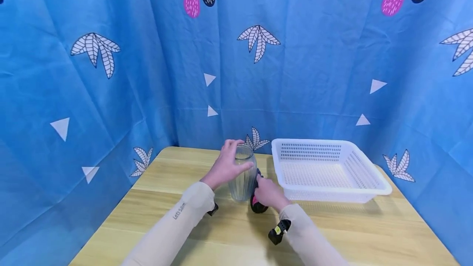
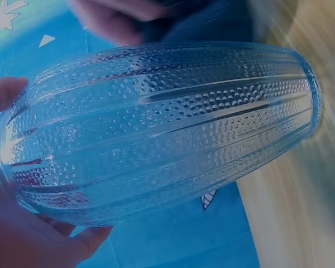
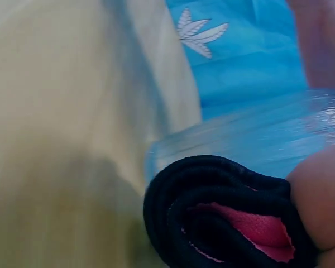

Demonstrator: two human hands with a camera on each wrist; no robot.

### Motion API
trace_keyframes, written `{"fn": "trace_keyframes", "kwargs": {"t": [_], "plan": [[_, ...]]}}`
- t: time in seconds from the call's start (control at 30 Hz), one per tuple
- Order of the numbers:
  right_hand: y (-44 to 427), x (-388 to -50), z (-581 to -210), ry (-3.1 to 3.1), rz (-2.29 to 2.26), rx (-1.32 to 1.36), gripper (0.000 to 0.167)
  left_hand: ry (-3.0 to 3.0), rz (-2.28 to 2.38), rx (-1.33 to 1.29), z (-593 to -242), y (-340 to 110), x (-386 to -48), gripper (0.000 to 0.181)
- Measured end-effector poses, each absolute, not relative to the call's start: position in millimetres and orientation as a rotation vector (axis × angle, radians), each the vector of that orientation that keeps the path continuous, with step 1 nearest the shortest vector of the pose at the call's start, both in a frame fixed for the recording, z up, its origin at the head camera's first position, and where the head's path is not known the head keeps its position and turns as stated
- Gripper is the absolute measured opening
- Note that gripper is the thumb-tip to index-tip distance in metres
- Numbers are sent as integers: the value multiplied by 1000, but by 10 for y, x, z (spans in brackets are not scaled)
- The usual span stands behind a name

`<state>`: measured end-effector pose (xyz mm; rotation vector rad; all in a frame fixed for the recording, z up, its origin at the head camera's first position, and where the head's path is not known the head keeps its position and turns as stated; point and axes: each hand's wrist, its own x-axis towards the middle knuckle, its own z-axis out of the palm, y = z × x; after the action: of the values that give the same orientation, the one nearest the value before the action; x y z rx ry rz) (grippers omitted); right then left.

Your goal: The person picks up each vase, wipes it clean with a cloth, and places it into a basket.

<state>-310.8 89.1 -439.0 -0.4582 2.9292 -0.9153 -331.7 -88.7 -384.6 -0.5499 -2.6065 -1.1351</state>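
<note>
A clear ribbed glass vase (image 1: 241, 186) with a dimpled surface stands roughly upright at mid-table; whether its base touches the wood I cannot tell. My left hand (image 1: 226, 166) grips it around the upper part, thumb and fingers on opposite sides of the rim, as the left wrist view of the vase (image 2: 167, 128) also shows. In my right hand (image 1: 271, 193) is a rolled black cloth item (image 1: 258, 207) with a pink inside, close against the vase's right side. The right wrist view shows the roll's open end (image 3: 212, 192) in front of the glass.
A white perforated plastic basket (image 1: 329, 192) sits at the right of the wooden table (image 1: 148, 216), near the right hand. Blue patterned curtains (image 1: 310, 73) hang behind and at both sides of the table.
</note>
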Motion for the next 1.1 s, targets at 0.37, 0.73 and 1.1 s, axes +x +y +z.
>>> {"fn": "trace_keyframes", "kwargs": {"t": [0.37, 0.73, 1.1], "plan": [[921, -2892, -4421, 2897, -1001, -417, 58, -2603, -1055, -505, -3856, -908, -3240, 80], [887, -2680, -3843, 3169, -1068, -500, 59, -2595, -1084, -528, -3795, -873, -3237, 79], [891, -3020, -3842, 3228, -1023, -443, 63, -2532, -1266, -583, -3828, -858, -3337, 76]]}}
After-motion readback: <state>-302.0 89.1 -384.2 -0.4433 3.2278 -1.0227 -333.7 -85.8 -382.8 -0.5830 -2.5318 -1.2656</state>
